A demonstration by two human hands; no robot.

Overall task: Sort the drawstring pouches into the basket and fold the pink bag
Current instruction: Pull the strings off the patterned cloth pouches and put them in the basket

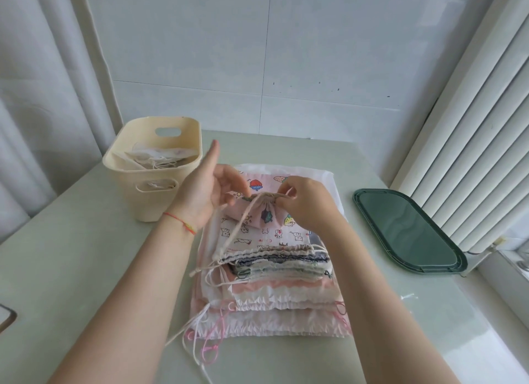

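Above the stack (274,275), both hands' fingers (282,196) pinch a pouch (257,212).

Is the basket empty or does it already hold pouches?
Not empty: the basket holds pale pouches with loose strings, seen over its rim.

I see a cream basket (134,166) at the left of the frame, with white pouches inside it. At centre, the small pouch (257,212) I am handling is pale pink, printed with little fruits and a dark green leaf, and its cord (237,229) is beige. Under it the stack of pouches (266,272) shows a white cloth with small cartoon animals in pink and grey, then navy-and-white stripes, pale green, salmon pink and plain white layers. Bright pink and white cords (209,346) trail at lower centre. A red string bracelet (180,222) circles my left wrist. The tray (406,232) at right is dark green; the table (86,269) is pale green.
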